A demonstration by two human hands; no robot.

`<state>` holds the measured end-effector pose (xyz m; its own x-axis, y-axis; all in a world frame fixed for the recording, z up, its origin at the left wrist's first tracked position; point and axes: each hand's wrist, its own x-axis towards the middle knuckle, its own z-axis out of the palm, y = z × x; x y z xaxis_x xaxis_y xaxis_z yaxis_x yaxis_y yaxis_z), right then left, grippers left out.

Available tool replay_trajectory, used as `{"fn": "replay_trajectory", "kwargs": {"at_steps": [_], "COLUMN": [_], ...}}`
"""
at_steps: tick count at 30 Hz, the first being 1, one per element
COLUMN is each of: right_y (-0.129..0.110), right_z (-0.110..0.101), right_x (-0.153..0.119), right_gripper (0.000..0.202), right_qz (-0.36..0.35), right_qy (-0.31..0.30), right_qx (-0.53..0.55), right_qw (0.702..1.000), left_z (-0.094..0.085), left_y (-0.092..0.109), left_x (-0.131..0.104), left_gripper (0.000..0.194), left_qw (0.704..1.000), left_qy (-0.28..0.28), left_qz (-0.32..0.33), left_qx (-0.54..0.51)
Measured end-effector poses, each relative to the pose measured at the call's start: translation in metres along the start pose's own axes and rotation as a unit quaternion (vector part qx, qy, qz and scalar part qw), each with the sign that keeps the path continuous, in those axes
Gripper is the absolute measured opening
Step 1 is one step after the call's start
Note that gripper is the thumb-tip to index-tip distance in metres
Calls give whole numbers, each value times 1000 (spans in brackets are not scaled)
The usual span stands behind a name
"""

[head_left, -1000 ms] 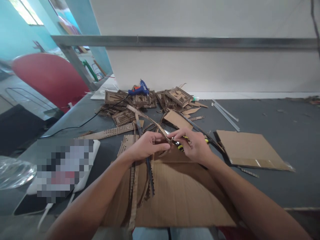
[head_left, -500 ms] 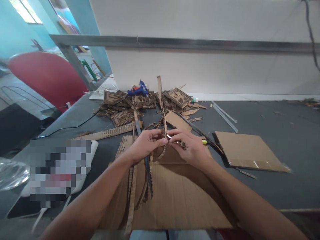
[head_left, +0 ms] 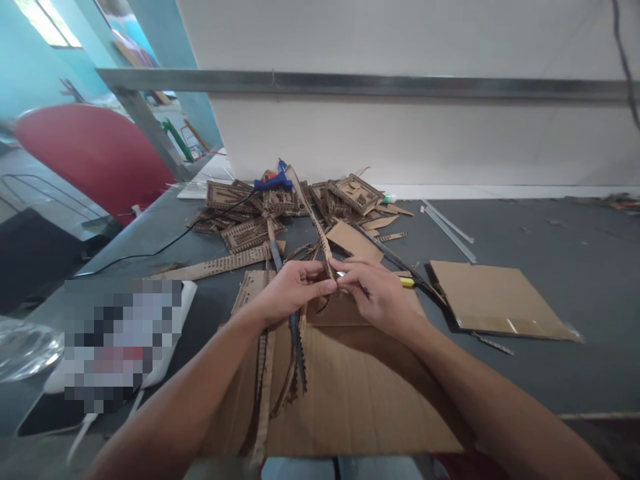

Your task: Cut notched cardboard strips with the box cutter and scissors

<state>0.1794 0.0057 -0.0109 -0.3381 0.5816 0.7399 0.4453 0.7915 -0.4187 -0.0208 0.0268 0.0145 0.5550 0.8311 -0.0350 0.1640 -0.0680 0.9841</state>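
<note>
Above the cardboard sheet, the left hand and right hand pinch a cardboard strip between nearly closed fingers. Behind them, a blue glue gun lies on cardboard pieces

On the table, a glue gun rests on the back-left part of a pile of cardboard frames, behind a large cardboard sheet, with a phone at the front left and a flat cardboard piece to the right of the large sheet.
</note>
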Motion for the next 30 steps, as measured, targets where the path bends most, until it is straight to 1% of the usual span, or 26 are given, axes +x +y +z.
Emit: {"fn": "replay_trajectory", "kwargs": {"at_steps": [6,12,18,22,27,30], "right_y": [1,2,2,2,1,0], "right_z": [-1,-1,-2,-4,-9,-12], "right_x": [0,0,0,0,2,3], "right_gripper": [17,17,18,17,18,16], "right_qz": [12,20,31,33,37,54], "right_qy": [-22,-21,-20,-29,-43,-53], "right_qx": [7,23,32,34,39,49], "right_qw": [1000,999,999,998,998,996], "left_z": [0,0,0,0,0,-2], "left_y": [2,4,6,7,5,3], "left_x": [0,0,0,0,-1,-2], "left_gripper": [42,41,40,37,32,28], "left_qw": [999,999,996,995,993,993], "left_qy": [-12,-4,-25,-34,-55,-65], "left_qz": [-15,-31,-52,-55,-75,-75], "left_qx": [-30,-39,-69,-80,-67,-69]}}
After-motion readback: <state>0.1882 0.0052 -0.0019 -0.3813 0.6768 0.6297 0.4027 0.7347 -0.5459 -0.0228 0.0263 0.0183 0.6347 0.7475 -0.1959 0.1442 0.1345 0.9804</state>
